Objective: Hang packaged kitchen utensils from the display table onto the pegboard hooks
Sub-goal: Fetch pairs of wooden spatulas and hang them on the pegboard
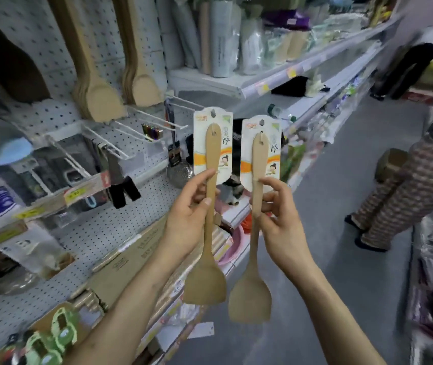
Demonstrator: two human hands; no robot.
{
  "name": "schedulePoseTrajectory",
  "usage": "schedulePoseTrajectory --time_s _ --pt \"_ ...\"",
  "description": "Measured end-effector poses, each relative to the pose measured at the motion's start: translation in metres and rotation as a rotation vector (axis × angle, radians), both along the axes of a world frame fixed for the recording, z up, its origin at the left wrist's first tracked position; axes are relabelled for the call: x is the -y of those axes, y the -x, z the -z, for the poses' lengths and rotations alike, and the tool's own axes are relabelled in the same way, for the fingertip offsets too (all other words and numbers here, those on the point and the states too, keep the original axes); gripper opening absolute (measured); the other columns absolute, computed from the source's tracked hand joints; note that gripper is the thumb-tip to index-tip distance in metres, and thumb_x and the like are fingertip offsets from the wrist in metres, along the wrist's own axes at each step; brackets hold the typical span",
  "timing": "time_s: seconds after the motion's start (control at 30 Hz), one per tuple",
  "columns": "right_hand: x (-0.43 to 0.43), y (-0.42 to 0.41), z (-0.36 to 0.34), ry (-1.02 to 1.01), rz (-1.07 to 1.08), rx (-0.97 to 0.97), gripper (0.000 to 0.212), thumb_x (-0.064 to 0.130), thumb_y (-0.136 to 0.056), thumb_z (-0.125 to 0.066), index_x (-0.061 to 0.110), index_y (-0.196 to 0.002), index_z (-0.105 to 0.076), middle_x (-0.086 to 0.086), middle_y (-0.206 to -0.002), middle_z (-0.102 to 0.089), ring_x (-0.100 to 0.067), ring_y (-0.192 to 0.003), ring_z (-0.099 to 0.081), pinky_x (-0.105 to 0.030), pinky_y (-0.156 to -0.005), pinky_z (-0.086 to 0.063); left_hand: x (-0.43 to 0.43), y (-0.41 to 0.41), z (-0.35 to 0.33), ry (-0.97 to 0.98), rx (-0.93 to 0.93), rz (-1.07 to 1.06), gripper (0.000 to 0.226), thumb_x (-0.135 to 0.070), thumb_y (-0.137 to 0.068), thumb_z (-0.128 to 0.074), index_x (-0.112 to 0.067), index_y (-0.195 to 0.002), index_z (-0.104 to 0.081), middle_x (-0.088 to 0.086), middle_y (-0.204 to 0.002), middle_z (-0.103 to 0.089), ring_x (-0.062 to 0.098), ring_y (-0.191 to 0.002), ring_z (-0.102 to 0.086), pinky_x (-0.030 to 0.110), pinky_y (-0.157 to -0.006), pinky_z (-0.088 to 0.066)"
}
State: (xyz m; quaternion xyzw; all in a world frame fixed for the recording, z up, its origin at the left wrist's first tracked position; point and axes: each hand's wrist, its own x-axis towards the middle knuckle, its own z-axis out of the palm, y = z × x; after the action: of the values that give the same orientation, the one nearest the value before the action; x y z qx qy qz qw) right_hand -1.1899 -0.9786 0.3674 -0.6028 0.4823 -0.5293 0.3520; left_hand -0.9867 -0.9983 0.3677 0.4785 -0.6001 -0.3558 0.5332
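I hold two carded wooden spatulas upright in front of the pegboard. My left hand grips the handle of the left spatula, whose white and orange card points up. My right hand pinches the handle of the right spatula just below its card. Both blades hang down, side by side and apart. Several bare white peg hooks stick out of the pegboard to the left of the cards. More wooden spatulas hang above those hooks.
Knives and peelers hang on lower hooks at left. Cardboard boxes lie on the bottom shelf. Shelves of wrapped goods run back on the right. A person in patterned trousers stands in the grey aisle at right.
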Motion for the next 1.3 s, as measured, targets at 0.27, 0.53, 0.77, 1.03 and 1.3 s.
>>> schedulePoseTrajectory --time_s 0.27,0.53,0.77,1.03,1.3 --pt "0.114 0.028 -0.045 0.117 -0.365 -0.058 0.062 -0.006 -0.103 -0.052 0.040 -0.143 -0.048 0.022 -0.103 -0.060 -0.012 -0.096 -0.065 -0.028 -0.078 -0.060 0.038 0.026 -0.040 0.073 0.025 -0.333 0.060 0.000 -0.107 -0.054 -0.046 -0.145 -0.058 -0.008 -0.122 -0.072 0.009 -0.116 -0.066 0.029 -0.098 -0.056" --pt "0.215 -0.003 -0.084 0.243 -0.557 -0.026 0.074 -0.007 -0.101 -0.057 0.051 -0.145 -0.046 0.021 -0.105 -0.065 -0.015 -0.101 -0.067 -0.028 -0.084 -0.058 0.089 0.012 -0.088 0.143 0.110 -0.506 0.064 -0.003 -0.110 -0.052 -0.056 -0.145 -0.054 -0.027 -0.117 -0.068 -0.004 -0.117 -0.063 0.009 -0.089 -0.051" --pt "0.285 -0.028 -0.123 0.325 -0.646 0.044 0.081 -0.012 -0.094 -0.053 0.049 -0.146 -0.049 0.023 -0.108 -0.069 -0.008 -0.103 -0.067 -0.013 -0.083 -0.052 0.145 0.000 -0.124 0.213 0.192 -0.567 0.067 -0.007 -0.111 -0.052 -0.062 -0.150 -0.046 -0.018 -0.126 -0.066 0.008 -0.126 -0.062 0.015 -0.094 -0.051" --pt "0.335 -0.050 -0.168 0.395 -0.789 0.065 0.087 -0.014 -0.095 -0.053 0.052 -0.150 -0.046 0.026 -0.108 -0.067 -0.008 -0.104 -0.066 -0.016 -0.083 -0.053 0.166 -0.007 -0.165 0.296 0.239 -0.716 0.067 -0.005 -0.109 -0.054 -0.056 -0.153 -0.047 -0.015 -0.122 -0.066 0.011 -0.125 -0.065 0.015 -0.093 -0.052" --pt "0.355 -0.071 -0.204 0.473 -0.857 0.102 0.086 -0.005 -0.102 -0.057 0.062 -0.153 -0.040 0.021 -0.110 -0.066 -0.008 -0.107 -0.065 -0.030 -0.080 -0.057 0.158 -0.018 -0.209 0.379 0.234 -0.813 0.068 -0.003 -0.109 -0.053 -0.057 -0.151 -0.050 -0.002 -0.118 -0.064 0.016 -0.115 -0.066 0.033 -0.098 -0.055"
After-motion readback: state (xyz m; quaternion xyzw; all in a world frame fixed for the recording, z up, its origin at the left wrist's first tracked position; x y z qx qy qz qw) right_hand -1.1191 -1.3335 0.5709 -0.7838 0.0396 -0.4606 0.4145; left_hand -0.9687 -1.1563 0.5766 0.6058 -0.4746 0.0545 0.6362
